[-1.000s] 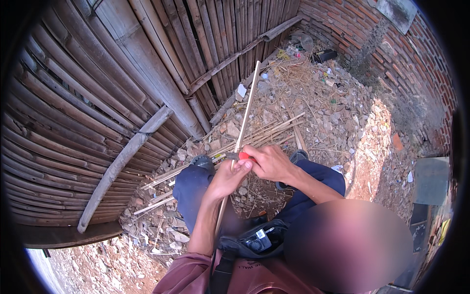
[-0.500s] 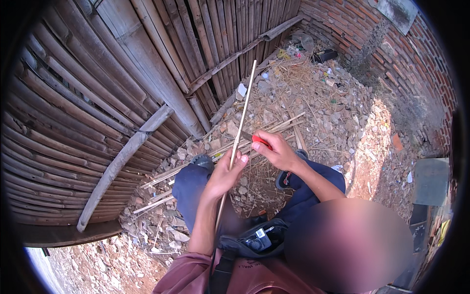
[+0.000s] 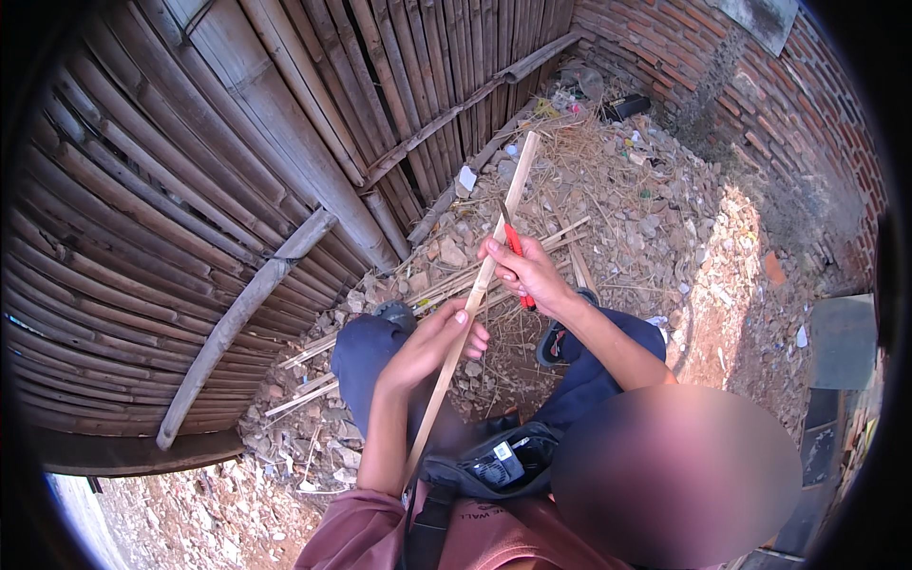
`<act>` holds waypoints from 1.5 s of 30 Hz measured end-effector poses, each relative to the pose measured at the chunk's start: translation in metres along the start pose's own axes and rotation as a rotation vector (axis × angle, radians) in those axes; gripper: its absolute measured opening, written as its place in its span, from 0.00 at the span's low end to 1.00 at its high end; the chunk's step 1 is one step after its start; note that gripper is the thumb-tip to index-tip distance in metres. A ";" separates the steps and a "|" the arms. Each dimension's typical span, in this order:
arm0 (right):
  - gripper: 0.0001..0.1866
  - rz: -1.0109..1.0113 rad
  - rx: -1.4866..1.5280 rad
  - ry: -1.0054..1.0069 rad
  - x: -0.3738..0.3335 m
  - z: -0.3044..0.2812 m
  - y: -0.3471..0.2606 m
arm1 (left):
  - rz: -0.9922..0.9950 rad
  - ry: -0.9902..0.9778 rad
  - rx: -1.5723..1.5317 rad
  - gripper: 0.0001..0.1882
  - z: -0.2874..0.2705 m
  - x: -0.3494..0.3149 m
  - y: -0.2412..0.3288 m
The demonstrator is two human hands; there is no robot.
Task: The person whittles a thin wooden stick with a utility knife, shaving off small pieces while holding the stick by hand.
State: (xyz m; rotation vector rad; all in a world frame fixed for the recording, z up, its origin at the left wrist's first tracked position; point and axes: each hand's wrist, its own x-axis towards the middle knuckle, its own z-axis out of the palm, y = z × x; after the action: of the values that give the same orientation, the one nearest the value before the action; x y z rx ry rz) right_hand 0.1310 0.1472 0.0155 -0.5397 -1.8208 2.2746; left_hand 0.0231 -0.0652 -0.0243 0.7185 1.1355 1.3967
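Note:
A long, pale bamboo strip (image 3: 521,171) slants up and away from my lap, its broad face turned toward me. My left hand (image 3: 429,344) steadies the strip partway along, thumb across it and fingers curled loosely behind. A little farther up, my right hand (image 3: 540,282) grips a red-handled knife (image 3: 514,239) and also pinches the strip with its thumb side. The dark blade lies close beside the strip, pointing away; whether its edge touches the wood I cannot tell.
Several cut strips (image 3: 313,388) lie on the rubble ground (image 3: 655,228) between and beside my feet. A bamboo wall (image 3: 256,114) stands at the left, a brick wall (image 3: 807,123) at the right. An open black bag (image 3: 494,465) rests at my waist.
The strip has turned to show its wider face, and its far end has shifted right. My right hand now touches the strip, with the knife swung to point away. My left hand's fingers have loosened.

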 end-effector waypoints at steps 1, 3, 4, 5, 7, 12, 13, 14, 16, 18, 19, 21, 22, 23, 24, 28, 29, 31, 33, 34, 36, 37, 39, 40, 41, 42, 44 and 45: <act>0.17 -0.017 0.046 0.012 -0.001 -0.001 -0.003 | -0.012 0.010 0.000 0.29 0.000 -0.009 -0.002; 0.17 -0.071 0.148 0.031 -0.003 -0.007 -0.013 | -0.034 0.020 -0.002 0.31 0.001 -0.027 -0.007; 0.17 -0.107 0.208 0.032 -0.004 -0.013 -0.018 | -0.038 0.013 -0.017 0.31 0.001 -0.035 -0.010; 0.18 -0.141 0.272 0.026 -0.003 -0.018 -0.022 | -0.041 0.012 -0.029 0.31 0.002 -0.046 -0.013; 0.18 -0.225 0.373 0.009 0.000 -0.035 -0.028 | -0.046 -0.014 -0.030 0.30 0.002 -0.059 -0.020; 0.19 -0.394 0.609 -0.036 0.007 -0.064 -0.046 | -0.147 -0.121 -0.005 0.31 -0.007 -0.090 -0.026; 0.20 -0.415 0.635 -0.024 0.007 -0.066 -0.049 | -0.186 -0.149 -0.019 0.30 -0.009 -0.094 -0.028; 0.21 -0.413 0.632 0.018 0.006 -0.069 -0.051 | -0.153 -0.114 -0.045 0.23 -0.003 -0.095 -0.026; 0.21 -0.403 0.635 0.031 0.006 -0.071 -0.051 | -0.123 -0.092 0.039 0.18 -0.001 -0.092 -0.025; 0.23 -0.394 0.634 0.030 0.005 -0.072 -0.052 | -0.108 -0.017 0.034 0.13 0.004 -0.089 -0.018; 0.24 -0.388 0.632 0.023 0.006 -0.072 -0.052 | -0.096 0.008 0.022 0.12 0.007 -0.088 -0.017; 0.27 -0.370 0.597 0.018 0.006 -0.072 -0.051 | -0.071 0.061 0.000 0.12 0.010 -0.088 -0.014; 0.27 -0.358 0.563 0.023 0.006 -0.072 -0.051 | -0.067 0.092 0.003 0.12 0.011 -0.087 -0.015; 0.28 -0.345 0.529 0.026 0.006 -0.071 -0.052 | -0.062 0.124 0.006 0.12 0.011 -0.086 -0.017; 0.29 -0.342 0.494 0.033 0.005 -0.069 -0.053 | -0.058 0.156 0.010 0.12 0.012 -0.086 -0.018; 0.27 -0.318 0.344 0.096 0.003 -0.059 -0.056 | 0.007 0.237 0.076 0.14 0.014 -0.085 -0.018; 0.27 -0.311 0.314 0.114 0.001 -0.060 -0.056 | 0.010 0.252 0.081 0.15 0.016 -0.084 -0.017; 0.26 -0.305 0.289 0.135 -0.002 -0.063 -0.055 | 0.017 0.280 0.097 0.16 0.019 -0.082 -0.015; 0.25 -0.306 0.299 0.131 -0.001 -0.063 -0.055 | 0.026 0.315 0.119 0.16 0.022 -0.083 -0.011; 0.25 -0.309 0.309 0.122 -0.001 -0.063 -0.056 | 0.031 0.322 0.129 0.17 0.022 -0.083 -0.011; 0.24 -0.313 0.328 0.102 -0.001 -0.063 -0.056 | 0.040 0.336 0.149 0.17 0.022 -0.084 -0.012; 0.24 -0.320 0.344 0.094 -0.001 -0.063 -0.055 | 0.036 0.335 0.153 0.16 0.022 -0.084 -0.013; 0.23 -0.334 0.378 0.078 0.000 -0.065 -0.053 | 0.028 0.333 0.160 0.16 0.020 -0.085 -0.014; 0.23 -0.332 0.397 0.075 0.001 -0.065 -0.052 | 0.021 0.319 0.150 0.14 0.019 -0.085 -0.015; 0.24 -0.331 0.416 0.072 0.001 -0.067 -0.051 | 0.016 0.305 0.139 0.12 0.018 -0.086 -0.016; 0.24 -0.330 0.435 0.069 0.002 -0.068 -0.050 | 0.010 0.291 0.129 0.11 0.017 -0.086 -0.016; 0.22 -0.354 0.450 0.025 0.004 -0.072 -0.047 | 0.001 0.295 0.120 0.08 0.018 -0.086 -0.016; 0.21 -0.367 0.458 0.002 0.005 -0.073 -0.046 | -0.004 0.297 0.116 0.08 0.019 -0.086 -0.016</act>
State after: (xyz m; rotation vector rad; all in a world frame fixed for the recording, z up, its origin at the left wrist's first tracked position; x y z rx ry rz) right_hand 0.1506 0.2258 0.0453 -0.1183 -1.2046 2.3066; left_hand 0.0609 -0.1464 -0.0165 0.6017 1.4582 1.4762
